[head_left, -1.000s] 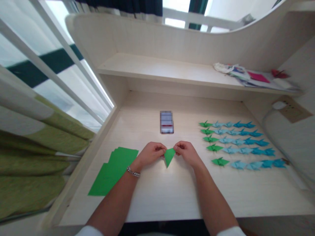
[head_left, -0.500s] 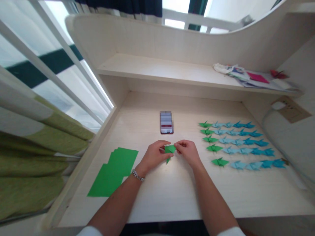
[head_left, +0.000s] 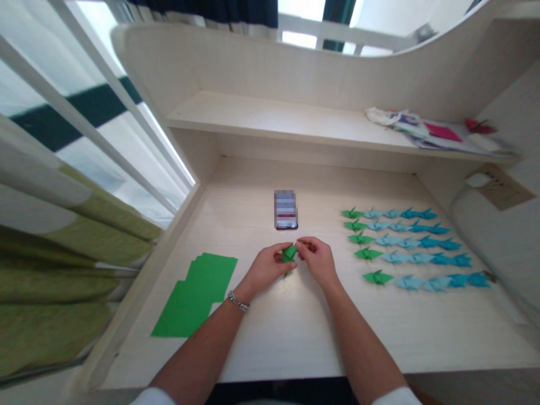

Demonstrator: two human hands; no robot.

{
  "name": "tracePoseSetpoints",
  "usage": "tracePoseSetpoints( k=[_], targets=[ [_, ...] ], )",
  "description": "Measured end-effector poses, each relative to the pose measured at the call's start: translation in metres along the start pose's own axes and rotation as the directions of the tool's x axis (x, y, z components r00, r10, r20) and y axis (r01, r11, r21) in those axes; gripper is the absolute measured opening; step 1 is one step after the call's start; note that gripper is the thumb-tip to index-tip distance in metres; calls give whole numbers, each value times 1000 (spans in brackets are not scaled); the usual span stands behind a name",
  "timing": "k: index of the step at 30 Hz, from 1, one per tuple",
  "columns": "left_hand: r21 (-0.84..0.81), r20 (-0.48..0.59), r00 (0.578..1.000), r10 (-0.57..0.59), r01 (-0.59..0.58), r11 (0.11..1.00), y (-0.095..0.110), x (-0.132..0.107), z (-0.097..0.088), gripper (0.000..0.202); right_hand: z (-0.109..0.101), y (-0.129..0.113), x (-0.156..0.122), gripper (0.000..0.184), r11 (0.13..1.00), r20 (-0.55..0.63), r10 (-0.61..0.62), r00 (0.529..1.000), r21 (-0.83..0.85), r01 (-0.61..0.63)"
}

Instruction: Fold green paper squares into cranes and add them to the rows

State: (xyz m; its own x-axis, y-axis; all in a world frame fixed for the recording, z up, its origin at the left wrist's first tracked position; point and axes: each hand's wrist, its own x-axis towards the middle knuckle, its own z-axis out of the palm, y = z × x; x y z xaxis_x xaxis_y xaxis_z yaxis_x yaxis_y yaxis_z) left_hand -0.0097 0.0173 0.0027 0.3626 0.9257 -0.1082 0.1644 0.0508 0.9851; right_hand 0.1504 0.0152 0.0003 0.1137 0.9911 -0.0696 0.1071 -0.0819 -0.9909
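Over the middle of the desk I hold a small green origami crane (head_left: 289, 253), partly folded, with a thin point hanging down below it. The fingers and thumb of my left hand (head_left: 270, 265) are pinched round its left side. My right hand (head_left: 315, 257) has thumb and forefinger closed at the crane's right edge; its other fingers are curled in. Finished green paper cranes (head_left: 360, 239) stand in a column to the right, each at the left end of a row of light and darker blue cranes (head_left: 408, 243).
Green paper sheets (head_left: 194, 292) lie overlapping on the left of the desk. A phone (head_left: 286, 210) with a blurred screen lies beyond my hands. The shelf (head_left: 270, 118) above carries papers (head_left: 442, 133) at its right end. A plug and cable (head_left: 477, 180) are at the right wall.
The green crane has been turned and its upper flap now looks narrower and raised. My right hand has shifted slightly left and up; my left hand stays round the crane.
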Motion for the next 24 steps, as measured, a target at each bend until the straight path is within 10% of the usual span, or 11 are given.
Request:
tracePoseSetpoints(
  k=[15,24],
  targets=[
    [-368,89,996,5,29,929,3,2,-5,51,0,0,-3,25,992,236,1,972,121,-30],
    [-329,5,1000,27,-24,944,-6,4,-2,48,2,0,-7,15,976,147,-107,983,-174,133]
  ],
)
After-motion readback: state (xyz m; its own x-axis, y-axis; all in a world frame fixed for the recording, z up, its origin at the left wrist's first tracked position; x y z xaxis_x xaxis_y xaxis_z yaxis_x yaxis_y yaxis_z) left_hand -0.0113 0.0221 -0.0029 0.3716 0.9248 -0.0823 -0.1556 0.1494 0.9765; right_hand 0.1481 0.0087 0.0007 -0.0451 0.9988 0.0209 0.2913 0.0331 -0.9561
